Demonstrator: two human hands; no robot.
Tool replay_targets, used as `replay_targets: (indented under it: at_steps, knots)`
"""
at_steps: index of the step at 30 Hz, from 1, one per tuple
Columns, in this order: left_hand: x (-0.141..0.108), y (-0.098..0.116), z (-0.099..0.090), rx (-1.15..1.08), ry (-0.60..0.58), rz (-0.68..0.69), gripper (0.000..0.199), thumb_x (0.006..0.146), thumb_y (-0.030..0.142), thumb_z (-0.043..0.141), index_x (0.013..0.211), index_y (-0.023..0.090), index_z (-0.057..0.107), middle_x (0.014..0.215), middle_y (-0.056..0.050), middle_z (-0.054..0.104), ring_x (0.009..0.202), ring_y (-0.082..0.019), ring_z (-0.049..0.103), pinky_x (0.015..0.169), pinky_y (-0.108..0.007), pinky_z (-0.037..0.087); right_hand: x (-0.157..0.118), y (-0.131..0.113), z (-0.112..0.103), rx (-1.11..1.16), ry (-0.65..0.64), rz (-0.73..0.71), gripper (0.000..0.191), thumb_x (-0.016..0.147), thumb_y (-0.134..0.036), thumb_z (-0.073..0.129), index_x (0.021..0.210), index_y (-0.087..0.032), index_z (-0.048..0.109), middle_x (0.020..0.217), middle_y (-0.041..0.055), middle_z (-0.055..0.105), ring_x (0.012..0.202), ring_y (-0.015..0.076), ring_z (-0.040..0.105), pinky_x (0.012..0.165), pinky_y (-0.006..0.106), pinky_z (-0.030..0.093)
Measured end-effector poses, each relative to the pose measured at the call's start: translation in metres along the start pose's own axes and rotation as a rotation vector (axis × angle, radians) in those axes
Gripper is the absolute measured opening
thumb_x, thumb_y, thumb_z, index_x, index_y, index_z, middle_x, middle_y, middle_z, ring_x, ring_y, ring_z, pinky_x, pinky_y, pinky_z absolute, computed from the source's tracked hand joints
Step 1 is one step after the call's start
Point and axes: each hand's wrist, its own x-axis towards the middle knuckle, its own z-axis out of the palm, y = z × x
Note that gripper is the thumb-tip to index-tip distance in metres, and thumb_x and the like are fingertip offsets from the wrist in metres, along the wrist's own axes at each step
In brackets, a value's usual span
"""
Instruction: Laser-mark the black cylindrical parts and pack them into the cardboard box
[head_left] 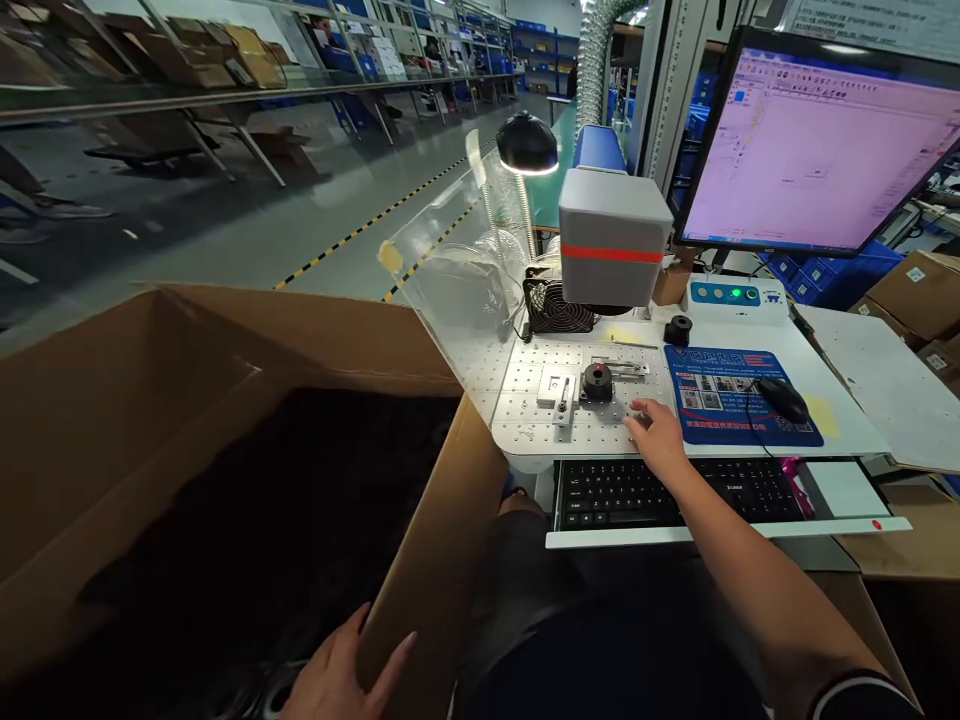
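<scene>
Over the near edge of a large cardboard box (420, 530), my left hand (345, 670) is spread, thumb and fingers apart, beside rings at the bottom of the view. Dark parts (300, 500) fill the box, too dim to tell apart. My right hand (657, 436) hovers at the front of the perforated metal plate (517, 405), fingers apart and holding nothing. Just left of its fingertips, a round black part (598, 382) sits in a fixture between metal brackets (557, 390). Another black part (678, 331) stands farther back, near the mouse pad (705, 420).
A grey machine head (615, 235) with a red stripe hangs over the plate. Around it are a black lamp (527, 143), a fan (559, 305), a clear sheet (457, 260) and a monitor (825, 150). A keyboard (622, 490) lies on a tray below; a mouse (782, 399) rests right.
</scene>
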Motion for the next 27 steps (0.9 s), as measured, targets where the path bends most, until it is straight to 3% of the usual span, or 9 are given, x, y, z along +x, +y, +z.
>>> replay_targets:
  at_steps: [10,18,21,25,27]
  knots:
    - [-0.002,-0.014,0.015,0.008,0.178,0.092,0.094,0.084,0.078,0.043,0.144,0.006,0.054,0.141,-0.027,0.062,0.133,-0.045,0.059,0.113,-0.06,0.049,0.032,-0.011,0.032,-0.021,-0.016,0.031,0.039,0.083,-0.031,0.07,0.121,-0.021,0.07,0.116,0.0086,0.08,0.116,0.029,0.072,0.109,0.048,0.052]
    - [-0.004,-0.025,0.024,0.06,0.171,0.128,0.1,0.088,0.08,0.038,0.149,0.002,0.051,0.145,-0.028,0.06,0.135,-0.045,0.057,0.114,-0.06,0.049,0.034,-0.013,0.037,-0.036,0.035,0.063,0.04,0.083,-0.032,0.066,0.12,-0.018,0.071,0.118,0.0129,0.08,0.113,0.0306,0.074,0.108,0.049,0.052]
    - [-0.001,-0.029,0.027,0.068,0.203,0.157,0.092,0.091,0.075,0.041,0.15,0.005,0.05,0.146,-0.027,0.059,0.136,-0.044,0.056,0.115,-0.061,0.047,0.037,-0.013,0.038,-0.035,0.032,0.055,0.041,0.081,-0.034,0.067,0.118,-0.018,0.072,0.115,0.013,0.08,0.111,0.0308,0.075,0.107,0.049,0.053]
    - [-0.013,-0.018,0.024,0.019,0.199,0.182,0.071,0.095,0.059,0.052,0.147,0.01,0.051,0.144,-0.026,0.06,0.137,-0.041,0.056,0.117,-0.058,0.045,0.036,-0.01,0.033,-0.07,0.034,0.039,0.047,0.077,-0.039,0.07,0.119,-0.017,0.073,0.114,0.015,0.081,0.108,0.0324,0.075,0.104,0.051,0.053]
    - [-0.022,-0.009,0.021,-0.029,0.162,0.173,0.071,0.094,0.054,0.059,0.147,0.008,0.051,0.147,-0.028,0.057,0.139,-0.042,0.053,0.119,-0.058,0.043,0.033,-0.006,0.027,-0.114,0.044,0.039,0.053,0.076,-0.042,0.073,0.122,-0.016,0.073,0.119,0.0188,0.079,0.111,0.0353,0.074,0.104,0.055,0.052]
